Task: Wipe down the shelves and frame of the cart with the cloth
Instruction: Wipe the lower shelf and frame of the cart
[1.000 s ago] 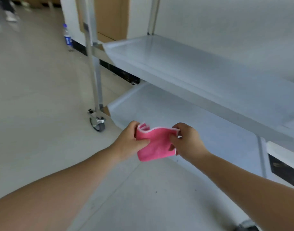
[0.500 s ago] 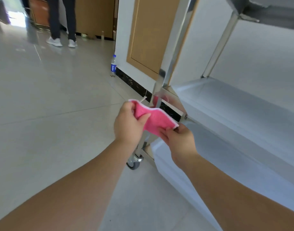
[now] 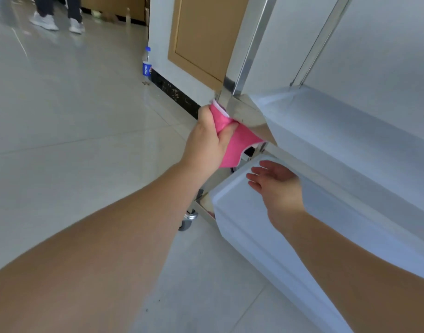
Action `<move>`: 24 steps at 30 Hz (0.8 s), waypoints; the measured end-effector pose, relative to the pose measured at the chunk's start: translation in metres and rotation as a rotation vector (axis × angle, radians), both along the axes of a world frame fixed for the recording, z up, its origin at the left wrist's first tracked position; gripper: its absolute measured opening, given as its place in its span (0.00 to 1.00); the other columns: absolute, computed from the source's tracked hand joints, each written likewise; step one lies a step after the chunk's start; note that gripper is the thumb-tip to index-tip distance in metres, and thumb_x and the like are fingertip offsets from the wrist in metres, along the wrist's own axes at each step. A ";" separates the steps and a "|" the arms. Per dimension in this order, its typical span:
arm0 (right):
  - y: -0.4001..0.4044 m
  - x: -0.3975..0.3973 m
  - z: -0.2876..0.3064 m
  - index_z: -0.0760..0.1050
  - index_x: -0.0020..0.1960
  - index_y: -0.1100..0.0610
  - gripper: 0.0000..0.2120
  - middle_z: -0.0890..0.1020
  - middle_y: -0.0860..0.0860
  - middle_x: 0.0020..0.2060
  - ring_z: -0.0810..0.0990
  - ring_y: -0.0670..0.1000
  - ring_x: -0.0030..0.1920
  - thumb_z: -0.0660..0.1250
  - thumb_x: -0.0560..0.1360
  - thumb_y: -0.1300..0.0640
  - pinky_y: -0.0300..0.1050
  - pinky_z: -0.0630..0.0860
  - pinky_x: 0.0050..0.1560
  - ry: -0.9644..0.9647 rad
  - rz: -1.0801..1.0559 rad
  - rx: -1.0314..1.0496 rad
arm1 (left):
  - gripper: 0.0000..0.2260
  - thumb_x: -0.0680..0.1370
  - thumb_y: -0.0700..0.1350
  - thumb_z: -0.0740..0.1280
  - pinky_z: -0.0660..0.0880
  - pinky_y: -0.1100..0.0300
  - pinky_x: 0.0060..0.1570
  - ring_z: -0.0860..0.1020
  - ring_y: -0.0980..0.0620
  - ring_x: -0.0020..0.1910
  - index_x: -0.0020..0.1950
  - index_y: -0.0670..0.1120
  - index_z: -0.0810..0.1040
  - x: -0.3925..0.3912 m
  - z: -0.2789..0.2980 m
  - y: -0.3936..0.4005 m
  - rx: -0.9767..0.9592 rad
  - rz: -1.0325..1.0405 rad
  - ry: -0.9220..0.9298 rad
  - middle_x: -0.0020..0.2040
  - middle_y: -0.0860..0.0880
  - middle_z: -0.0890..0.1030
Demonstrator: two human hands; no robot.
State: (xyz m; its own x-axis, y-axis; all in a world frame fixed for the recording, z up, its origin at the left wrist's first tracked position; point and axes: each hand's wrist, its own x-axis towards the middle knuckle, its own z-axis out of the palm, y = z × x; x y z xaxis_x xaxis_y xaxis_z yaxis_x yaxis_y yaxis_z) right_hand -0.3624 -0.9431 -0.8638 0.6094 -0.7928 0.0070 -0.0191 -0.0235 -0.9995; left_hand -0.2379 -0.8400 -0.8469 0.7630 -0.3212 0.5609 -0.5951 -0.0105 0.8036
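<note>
Here the left hand (image 3: 209,140) sits near the centre of the frame, fingers and thumb closed tight on a pink cloth (image 3: 232,143), pressing its upper end against the corner post (image 3: 244,56) of the steel cart just where the post meets the middle shelf (image 3: 338,131). The cloth's lower part hangs loose below the fist, in front of the shiny corner bracket, and a thin white edge shows at its top. The right hand (image 3: 275,186) is lower and to the right, open and empty, fingers spread and pointing toward the left of the frame, hovering at the corner of the bottom shelf (image 3: 249,227); whether it touches the shelf rim cannot be told. Both shelves look pale and run off toward the right edge of the frame. A second post (image 3: 319,42) rises at the upper right. Under the bottom shelf's corner, lower centre, a caster wheel (image 3: 188,221) rests on the light tiled floor (image 3: 74,116). In the upper middle a plastic bottle (image 3: 146,63) with a blue label stands on the floor against the wall, beside a tan door panel (image 3: 201,37). At the upper left, a bystander's white sneakers (image 3: 56,22) are visible
</note>
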 end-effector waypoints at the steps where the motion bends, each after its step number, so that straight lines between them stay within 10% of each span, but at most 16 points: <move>1: 0.001 -0.004 -0.006 0.76 0.50 0.56 0.14 0.82 0.51 0.44 0.84 0.45 0.41 0.57 0.74 0.71 0.34 0.79 0.39 0.037 0.010 -0.029 | 0.15 0.77 0.49 0.64 0.66 0.69 0.33 0.73 0.59 0.38 0.56 0.41 0.64 0.000 -0.005 -0.001 -0.003 0.006 -0.009 0.41 0.56 0.71; 8: 0.010 -0.026 -0.032 0.76 0.44 0.53 0.13 0.83 0.50 0.40 0.83 0.45 0.38 0.57 0.74 0.68 0.35 0.78 0.36 0.208 0.045 -0.133 | 0.21 0.77 0.49 0.63 0.73 0.65 0.37 0.75 0.55 0.41 0.65 0.42 0.61 -0.004 -0.067 0.005 0.142 0.024 0.032 0.48 0.50 0.74; 13: 0.011 -0.038 -0.045 0.77 0.42 0.52 0.14 0.83 0.50 0.39 0.83 0.48 0.41 0.58 0.74 0.68 0.37 0.80 0.40 0.287 0.080 -0.180 | 0.10 0.77 0.41 0.64 0.77 0.52 0.46 0.80 0.47 0.45 0.49 0.52 0.63 -0.013 -0.135 0.017 0.321 -0.110 0.418 0.47 0.49 0.78; 19: 0.022 -0.047 -0.046 0.77 0.43 0.50 0.15 0.82 0.48 0.43 0.82 0.49 0.46 0.57 0.72 0.67 0.46 0.79 0.50 0.415 0.212 -0.314 | 0.18 0.75 0.49 0.67 0.69 0.58 0.40 0.75 0.48 0.43 0.58 0.42 0.65 -0.013 -0.124 0.031 0.365 0.068 0.271 0.47 0.49 0.75; 24: 0.039 -0.048 -0.028 0.73 0.41 0.44 0.14 0.79 0.43 0.45 0.79 0.43 0.44 0.60 0.72 0.63 0.33 0.71 0.34 0.460 0.358 -0.476 | 0.17 0.76 0.51 0.64 0.68 0.58 0.40 0.74 0.48 0.42 0.59 0.43 0.67 -0.025 -0.086 0.069 0.273 0.142 0.242 0.46 0.49 0.76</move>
